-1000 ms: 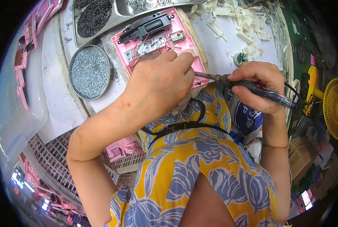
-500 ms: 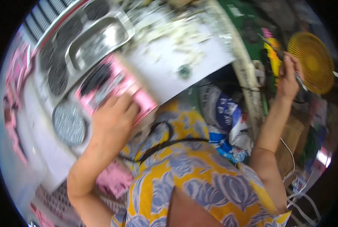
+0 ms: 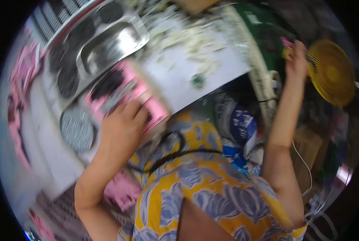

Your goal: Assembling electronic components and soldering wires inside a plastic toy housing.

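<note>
Head view, blurred throughout. Pink housing (image 3: 157, 107) sits open on the bench (image 3: 251, 74), tilted in the view, at the left end of a white sheet (image 3: 175, 84). Inside it: a long black part (image 3: 107, 85) along the far left side.

Left hand (image 3: 123, 122) lies over the near side of the housing, fingers bent and close together, hiding part of the inside. Whether this grip pinches anything or merely rests: cannot tell.

Right hand (image 3: 297, 60) is raised well off to the right, well apart from the housing, overlapping the left rim of a yellow fan (image 3: 331, 72). Fingers smeared; contents of this grip cannot be told.

Surroundings: metal tray (image 3: 142, 30) just beyond the housing, dark small parts in its left compartments. Round dish of silvery bits (image 3: 77, 128) near the housing's left corner, beside the left wrist. Pale plastic pieces (image 3: 199, 38) scattered over the far sheet; small green round item (image 3: 197, 80) nearer. Below the right bench edge, a blue-and-white bag (image 3: 241, 122); farther right, a cardboard box (image 3: 306, 144). More pink parts (image 3: 123, 190) below the left forearm.
</note>
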`<act>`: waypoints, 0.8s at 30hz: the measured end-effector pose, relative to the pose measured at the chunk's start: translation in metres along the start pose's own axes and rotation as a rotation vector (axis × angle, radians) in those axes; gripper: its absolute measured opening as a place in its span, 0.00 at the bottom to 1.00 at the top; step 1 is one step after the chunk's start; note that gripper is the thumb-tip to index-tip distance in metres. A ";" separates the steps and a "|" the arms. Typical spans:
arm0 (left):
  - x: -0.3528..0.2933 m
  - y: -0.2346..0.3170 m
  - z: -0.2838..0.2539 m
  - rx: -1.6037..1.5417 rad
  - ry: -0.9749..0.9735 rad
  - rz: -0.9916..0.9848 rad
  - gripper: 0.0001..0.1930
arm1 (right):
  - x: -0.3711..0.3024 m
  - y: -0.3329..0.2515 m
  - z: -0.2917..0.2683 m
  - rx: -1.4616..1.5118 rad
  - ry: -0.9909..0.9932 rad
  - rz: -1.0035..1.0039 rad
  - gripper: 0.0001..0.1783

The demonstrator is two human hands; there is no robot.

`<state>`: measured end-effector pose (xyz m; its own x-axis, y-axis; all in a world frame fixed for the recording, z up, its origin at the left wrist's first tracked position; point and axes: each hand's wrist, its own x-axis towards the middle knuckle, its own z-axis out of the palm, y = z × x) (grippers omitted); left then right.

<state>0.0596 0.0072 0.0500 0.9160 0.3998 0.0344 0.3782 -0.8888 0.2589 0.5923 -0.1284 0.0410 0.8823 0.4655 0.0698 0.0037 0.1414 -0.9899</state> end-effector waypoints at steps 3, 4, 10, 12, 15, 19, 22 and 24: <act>-0.012 -0.006 -0.008 -0.226 0.387 -0.065 0.19 | -0.058 0.015 0.011 0.646 -0.424 0.422 0.17; -0.019 -0.008 -0.012 -0.296 0.456 -0.154 0.20 | -0.105 0.009 0.048 0.506 -0.263 0.391 0.20; -0.041 -0.017 -0.003 -0.488 0.715 -0.380 0.18 | -0.248 0.010 0.193 -0.451 -1.237 -0.626 0.15; -0.042 -0.014 -0.003 -0.454 0.677 -0.372 0.17 | -0.257 0.017 0.216 -0.524 -1.277 -0.769 0.16; -0.040 -0.012 -0.001 -0.358 0.619 -0.287 0.15 | -0.257 0.024 0.224 -0.626 -1.239 -0.840 0.17; -0.018 -0.014 0.010 -0.224 0.557 -0.166 0.19 | -0.278 0.017 0.208 -0.771 -1.161 -0.600 0.16; 0.007 -0.023 0.010 -0.033 0.491 -0.141 0.17 | -0.286 0.007 0.207 -0.805 -1.104 -0.642 0.15; 0.012 -0.033 0.013 0.046 0.458 -0.152 0.14 | -0.266 0.014 0.208 -0.668 -1.058 -0.599 0.14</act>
<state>0.0603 0.0383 0.0294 0.7008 0.5740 0.4235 0.5179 -0.8177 0.2513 0.2596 -0.0682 0.0340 -0.1053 0.9592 0.2622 0.7383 0.2520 -0.6256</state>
